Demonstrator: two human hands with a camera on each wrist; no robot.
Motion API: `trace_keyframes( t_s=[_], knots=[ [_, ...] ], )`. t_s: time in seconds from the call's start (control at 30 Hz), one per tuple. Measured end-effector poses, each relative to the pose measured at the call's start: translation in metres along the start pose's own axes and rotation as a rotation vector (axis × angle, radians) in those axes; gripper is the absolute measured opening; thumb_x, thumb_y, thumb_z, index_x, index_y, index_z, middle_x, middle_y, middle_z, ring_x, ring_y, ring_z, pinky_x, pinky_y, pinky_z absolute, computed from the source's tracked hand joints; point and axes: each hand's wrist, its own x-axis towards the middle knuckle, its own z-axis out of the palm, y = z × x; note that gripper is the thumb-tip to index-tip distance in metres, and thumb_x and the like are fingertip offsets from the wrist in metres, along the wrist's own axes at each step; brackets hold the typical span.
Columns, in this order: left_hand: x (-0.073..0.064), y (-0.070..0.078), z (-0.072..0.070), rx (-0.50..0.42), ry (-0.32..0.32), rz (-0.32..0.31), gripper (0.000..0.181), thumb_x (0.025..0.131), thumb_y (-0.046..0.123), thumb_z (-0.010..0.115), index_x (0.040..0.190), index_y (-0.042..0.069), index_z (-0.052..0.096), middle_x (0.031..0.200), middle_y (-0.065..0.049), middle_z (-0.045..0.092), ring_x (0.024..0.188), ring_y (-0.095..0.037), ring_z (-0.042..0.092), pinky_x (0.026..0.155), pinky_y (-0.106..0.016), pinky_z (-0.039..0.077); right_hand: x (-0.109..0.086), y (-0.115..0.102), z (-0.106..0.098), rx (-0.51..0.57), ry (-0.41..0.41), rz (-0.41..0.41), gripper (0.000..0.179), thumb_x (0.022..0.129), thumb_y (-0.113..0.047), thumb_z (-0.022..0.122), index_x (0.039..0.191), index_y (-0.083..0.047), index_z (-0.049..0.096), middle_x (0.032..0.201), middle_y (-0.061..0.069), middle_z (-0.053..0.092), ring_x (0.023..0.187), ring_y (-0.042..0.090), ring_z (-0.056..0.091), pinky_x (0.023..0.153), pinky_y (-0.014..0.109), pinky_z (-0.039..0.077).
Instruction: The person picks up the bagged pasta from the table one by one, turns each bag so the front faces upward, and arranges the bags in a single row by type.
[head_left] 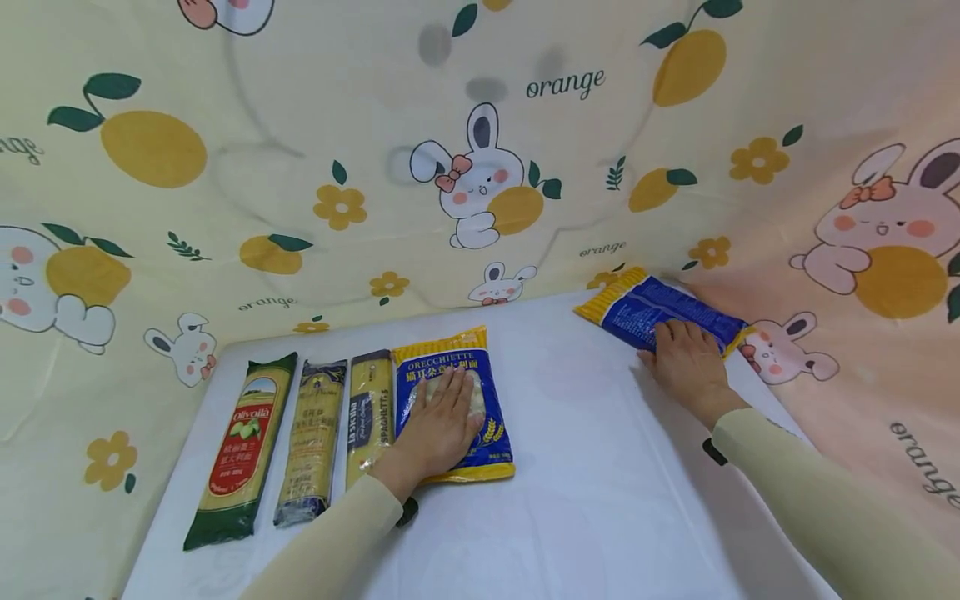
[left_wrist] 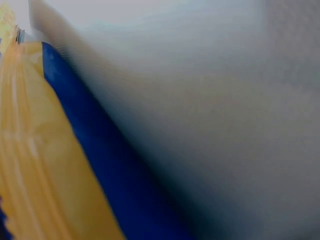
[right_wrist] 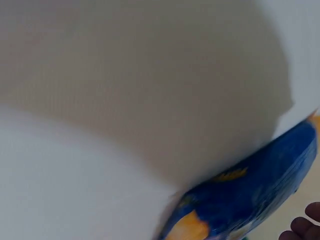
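My left hand [head_left: 437, 425] lies flat, fingers extended, on a blue and yellow orecchiette bag [head_left: 491, 417]. In the left wrist view, that bag's yellow sealed end [left_wrist: 35, 150] fills the left side. To the right, a second blue and yellow bag [head_left: 633, 304] lies slanted with small printed text facing up. My right hand [head_left: 692, 367] is over its near side, fingers loosely extended across it, thumb by the edge. The right wrist view shows this bag's blue side [right_wrist: 250, 185], with fingertips [right_wrist: 302, 227] beyond it, at the lower right.
Left of the orecchiette bag stand in a row a spaghetti pack [head_left: 370, 400], a clear pasta pack [head_left: 311, 442] and a green and red Olivoilà pack [head_left: 243, 450]. They lie on a white table [head_left: 570, 500]. A patterned curtain [head_left: 360, 125] rises behind and at the sides.
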Motion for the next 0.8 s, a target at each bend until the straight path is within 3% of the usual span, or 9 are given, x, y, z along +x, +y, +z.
trace_keyframes(
  t_s=[0.13,0.33,0.43,0.57,0.8],
  knots=[
    [0.001,0.002,0.001,0.01,-0.012,0.0,0.072,0.114,0.054,0.018,0.171,0.013,0.005,0.178,-0.006,0.0,0.165,-0.026,-0.003,0.13,-0.062,0.002,0.003,0.018,-0.001,0.05,-0.105,0.095,0.074,0.107,-0.042,0.059,0.15,0.013,0.034,0.148,0.04,0.038,0.138,0.059,0.035,0.116,0.076,0.028],
    [0.002,0.005,0.0,0.015,-0.013,0.006,0.072,0.114,0.054,0.018,0.17,0.013,0.005,0.178,-0.006,0.001,0.165,-0.026,-0.003,0.13,-0.062,0.003,0.0,0.034,0.006,0.118,-0.212,0.159,0.092,0.106,-0.055,0.055,0.159,0.012,0.021,0.158,0.043,0.022,0.146,0.064,0.02,0.118,0.079,0.015],
    [0.002,0.007,0.0,0.01,-0.011,0.011,0.072,0.114,0.054,0.019,0.17,0.012,0.006,0.178,-0.007,0.001,0.165,-0.026,-0.002,0.129,-0.062,0.004,-0.004,0.036,0.01,0.166,-0.304,0.184,0.102,0.105,-0.061,0.052,0.162,0.012,0.01,0.164,0.044,0.012,0.15,0.065,0.01,0.119,0.079,0.005],
    [0.002,0.007,0.001,0.013,-0.007,0.013,0.071,0.114,0.054,0.019,0.17,0.012,0.006,0.178,-0.007,0.003,0.165,-0.026,-0.002,0.129,-0.062,0.004,-0.009,0.03,0.012,0.207,-0.39,0.199,0.109,0.105,-0.066,0.046,0.162,0.014,-0.001,0.165,0.045,0.0,0.152,0.065,0.002,0.118,0.078,-0.005],
    [0.001,0.003,0.002,0.026,-0.002,-0.017,0.071,0.113,0.055,0.018,0.171,0.014,0.005,0.178,-0.006,0.003,0.165,-0.026,-0.001,0.13,-0.062,0.004,-0.015,-0.006,0.013,0.144,-0.37,0.207,0.104,0.108,-0.064,0.039,0.159,0.019,0.003,0.163,0.046,0.005,0.151,0.066,0.007,0.118,0.08,-0.002]
  ],
)
